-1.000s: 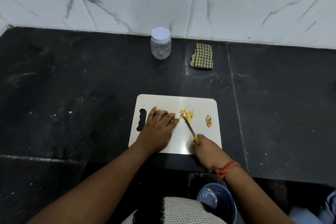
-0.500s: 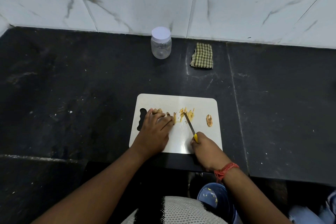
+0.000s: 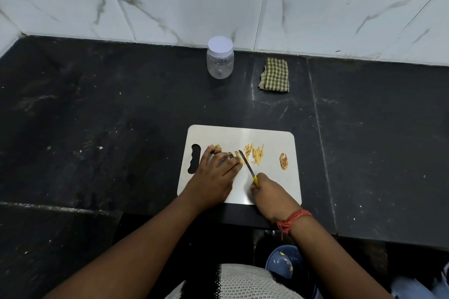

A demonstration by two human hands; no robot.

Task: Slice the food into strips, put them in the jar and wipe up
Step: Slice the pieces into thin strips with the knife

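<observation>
A white cutting board (image 3: 267,137) lies on the black counter. My left hand (image 3: 213,177) presses a brown-skinned, yellow piece of food (image 3: 237,154) down on the board with curled fingers; another knobbly piece (image 3: 216,148) shows above my fingers. My right hand (image 3: 269,195) grips a small knife (image 3: 246,164) by its yellow handle, the blade right beside the held piece. Several thin yellow strips (image 3: 255,153) lie to the right of the blade. A peel-like end piece (image 3: 283,160) sits near the board's right edge. A clear jar (image 3: 220,60) with its white lid on stands by the wall.
A folded green checked cloth (image 3: 274,75) lies right of the jar by the marble wall. A blue bin (image 3: 286,264) with scraps stands below the counter's front edge. The black counter (image 3: 97,128) stretches wide to the left and right.
My left hand has slid a little to the left along the food. The knife blade has shifted left with it, leaving more cut strips on its right.
</observation>
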